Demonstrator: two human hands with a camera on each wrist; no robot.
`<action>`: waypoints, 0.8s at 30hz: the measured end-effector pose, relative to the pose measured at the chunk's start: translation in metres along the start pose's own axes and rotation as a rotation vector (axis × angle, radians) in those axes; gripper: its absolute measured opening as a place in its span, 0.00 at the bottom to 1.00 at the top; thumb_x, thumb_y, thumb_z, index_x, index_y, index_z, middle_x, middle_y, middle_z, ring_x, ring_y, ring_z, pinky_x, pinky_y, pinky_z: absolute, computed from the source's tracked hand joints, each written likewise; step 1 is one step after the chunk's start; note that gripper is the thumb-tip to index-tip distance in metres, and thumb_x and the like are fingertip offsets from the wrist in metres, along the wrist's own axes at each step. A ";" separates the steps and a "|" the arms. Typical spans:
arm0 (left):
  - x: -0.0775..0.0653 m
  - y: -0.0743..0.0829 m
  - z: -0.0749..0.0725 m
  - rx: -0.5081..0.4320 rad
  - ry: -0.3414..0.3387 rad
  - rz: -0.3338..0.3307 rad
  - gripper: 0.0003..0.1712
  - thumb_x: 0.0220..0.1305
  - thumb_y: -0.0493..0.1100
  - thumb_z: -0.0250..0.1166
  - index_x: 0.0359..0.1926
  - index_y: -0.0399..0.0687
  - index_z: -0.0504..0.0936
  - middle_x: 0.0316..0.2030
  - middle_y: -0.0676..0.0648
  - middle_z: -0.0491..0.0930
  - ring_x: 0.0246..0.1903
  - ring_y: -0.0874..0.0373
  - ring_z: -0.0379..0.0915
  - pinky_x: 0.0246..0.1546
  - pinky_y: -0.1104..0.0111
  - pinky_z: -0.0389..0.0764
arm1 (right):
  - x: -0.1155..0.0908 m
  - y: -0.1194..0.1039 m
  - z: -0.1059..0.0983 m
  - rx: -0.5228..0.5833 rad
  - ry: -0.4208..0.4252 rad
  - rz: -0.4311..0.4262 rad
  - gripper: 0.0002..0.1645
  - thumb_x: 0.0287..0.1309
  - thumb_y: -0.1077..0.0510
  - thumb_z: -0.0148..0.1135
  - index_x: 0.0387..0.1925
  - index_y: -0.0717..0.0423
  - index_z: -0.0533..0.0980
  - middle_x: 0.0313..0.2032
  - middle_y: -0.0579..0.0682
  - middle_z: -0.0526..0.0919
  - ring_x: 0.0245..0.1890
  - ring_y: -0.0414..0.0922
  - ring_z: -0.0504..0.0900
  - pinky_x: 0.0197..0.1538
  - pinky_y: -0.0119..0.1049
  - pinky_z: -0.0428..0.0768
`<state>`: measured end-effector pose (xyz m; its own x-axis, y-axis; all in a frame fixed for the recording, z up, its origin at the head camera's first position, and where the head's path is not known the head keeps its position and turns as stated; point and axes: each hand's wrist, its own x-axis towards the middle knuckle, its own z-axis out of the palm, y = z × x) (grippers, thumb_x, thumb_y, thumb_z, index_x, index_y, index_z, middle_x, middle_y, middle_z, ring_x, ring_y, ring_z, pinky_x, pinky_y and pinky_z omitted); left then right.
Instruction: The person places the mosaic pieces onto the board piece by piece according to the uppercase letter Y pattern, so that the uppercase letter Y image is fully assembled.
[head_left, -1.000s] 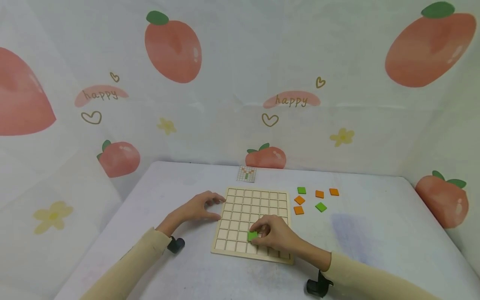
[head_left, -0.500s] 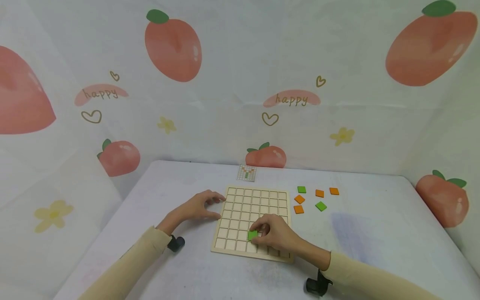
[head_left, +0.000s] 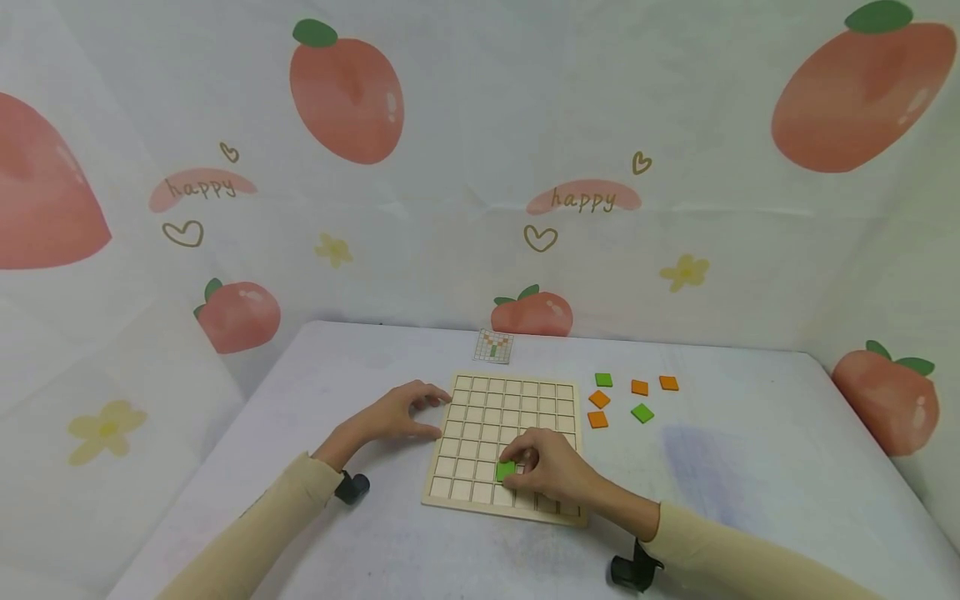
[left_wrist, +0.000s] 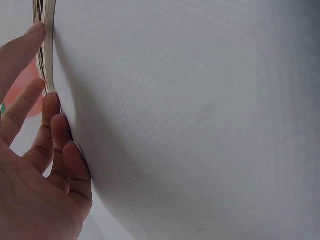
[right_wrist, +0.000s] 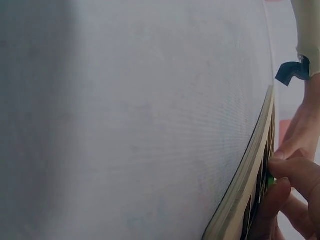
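A wooden grid board (head_left: 472,429) lies on the table. My right hand (head_left: 553,471) reaches over its lower right part and pinches a green square tile (head_left: 505,472) between thumb and fingers, low over the grid. In the right wrist view the green tile (right_wrist: 270,179) shows as a sliver between the fingertips, close to the board's surface. My left hand (head_left: 397,414) rests at the board's left edge with its fingers spread and relaxed. In the left wrist view the fingertips (left_wrist: 36,29) of this hand touch the board's side edge (left_wrist: 49,55).
Right of the board lie two green tiles (head_left: 603,380) and several orange tiles (head_left: 597,420). Behind the board is a small card (head_left: 493,347) with a coloured grid pattern. A fruit-printed cloth (head_left: 450,250) hangs behind the white table (head_left: 360,533).
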<state>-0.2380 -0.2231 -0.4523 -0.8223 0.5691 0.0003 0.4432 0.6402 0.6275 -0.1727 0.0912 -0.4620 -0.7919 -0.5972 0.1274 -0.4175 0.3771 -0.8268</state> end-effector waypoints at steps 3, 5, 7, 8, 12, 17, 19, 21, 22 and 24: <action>0.000 -0.001 0.000 0.002 0.000 0.002 0.31 0.57 0.45 0.79 0.60 0.45 0.80 0.49 0.47 0.78 0.49 0.50 0.73 0.53 0.54 0.73 | 0.001 0.000 0.000 -0.002 -0.001 -0.006 0.13 0.51 0.63 0.78 0.40 0.56 0.86 0.35 0.44 0.80 0.28 0.39 0.78 0.33 0.33 0.77; 0.000 -0.001 0.000 0.004 0.000 0.001 0.31 0.57 0.45 0.79 0.60 0.45 0.80 0.49 0.47 0.78 0.49 0.50 0.73 0.53 0.54 0.73 | 0.001 0.001 0.001 -0.003 -0.003 -0.007 0.13 0.51 0.63 0.78 0.40 0.55 0.86 0.35 0.43 0.81 0.28 0.39 0.77 0.33 0.33 0.77; 0.000 -0.001 0.000 0.004 -0.001 -0.001 0.31 0.57 0.45 0.79 0.60 0.45 0.80 0.49 0.47 0.77 0.49 0.50 0.73 0.53 0.54 0.73 | 0.002 0.001 0.001 -0.006 -0.006 -0.005 0.13 0.51 0.63 0.78 0.40 0.55 0.86 0.35 0.43 0.81 0.28 0.39 0.77 0.33 0.33 0.76; 0.000 -0.002 0.000 0.005 -0.001 0.000 0.31 0.57 0.45 0.79 0.60 0.45 0.80 0.49 0.48 0.77 0.49 0.50 0.73 0.53 0.54 0.73 | 0.002 0.001 0.001 -0.009 -0.006 -0.004 0.13 0.51 0.63 0.79 0.40 0.55 0.86 0.35 0.43 0.81 0.28 0.39 0.77 0.33 0.33 0.76; 0.001 -0.002 0.000 -0.002 -0.003 0.004 0.31 0.57 0.45 0.79 0.60 0.45 0.80 0.49 0.48 0.77 0.50 0.50 0.73 0.53 0.54 0.73 | 0.001 0.000 0.000 -0.014 -0.005 0.000 0.13 0.50 0.63 0.78 0.40 0.56 0.86 0.34 0.44 0.81 0.28 0.39 0.77 0.33 0.33 0.76; 0.001 -0.001 0.000 -0.004 -0.003 0.003 0.31 0.57 0.45 0.79 0.61 0.45 0.80 0.49 0.48 0.77 0.50 0.50 0.73 0.54 0.54 0.73 | 0.001 -0.001 0.000 -0.002 -0.009 -0.002 0.13 0.50 0.64 0.78 0.40 0.57 0.86 0.34 0.45 0.81 0.28 0.39 0.78 0.33 0.33 0.77; 0.001 -0.001 0.000 -0.004 -0.003 0.000 0.31 0.57 0.45 0.79 0.61 0.45 0.80 0.49 0.48 0.77 0.50 0.50 0.72 0.53 0.54 0.73 | 0.001 -0.001 0.000 0.004 -0.011 -0.002 0.13 0.50 0.64 0.78 0.40 0.57 0.86 0.35 0.45 0.81 0.27 0.39 0.78 0.33 0.33 0.77; 0.001 -0.001 0.000 -0.004 -0.003 -0.004 0.31 0.57 0.45 0.79 0.60 0.45 0.80 0.49 0.48 0.77 0.49 0.50 0.72 0.53 0.54 0.73 | 0.001 -0.001 0.000 0.008 -0.013 -0.003 0.13 0.50 0.64 0.78 0.40 0.57 0.86 0.35 0.45 0.81 0.27 0.39 0.78 0.33 0.33 0.77; 0.001 -0.001 0.000 -0.005 -0.004 -0.005 0.31 0.57 0.45 0.79 0.60 0.45 0.80 0.49 0.48 0.77 0.49 0.50 0.72 0.53 0.54 0.73 | 0.001 -0.001 0.000 0.010 -0.014 -0.004 0.13 0.50 0.64 0.78 0.40 0.57 0.86 0.35 0.45 0.81 0.27 0.39 0.78 0.33 0.33 0.77; 0.001 -0.001 0.000 -0.005 -0.004 -0.006 0.31 0.57 0.45 0.79 0.60 0.45 0.80 0.49 0.48 0.77 0.49 0.50 0.72 0.53 0.54 0.73 | 0.001 -0.001 -0.001 0.013 -0.016 -0.005 0.13 0.51 0.64 0.78 0.40 0.57 0.86 0.35 0.46 0.81 0.27 0.39 0.78 0.33 0.33 0.77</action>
<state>-0.2393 -0.2233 -0.4530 -0.8234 0.5674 -0.0069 0.4365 0.6411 0.6313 -0.1733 0.0910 -0.4611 -0.7826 -0.6104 0.1227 -0.4155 0.3653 -0.8330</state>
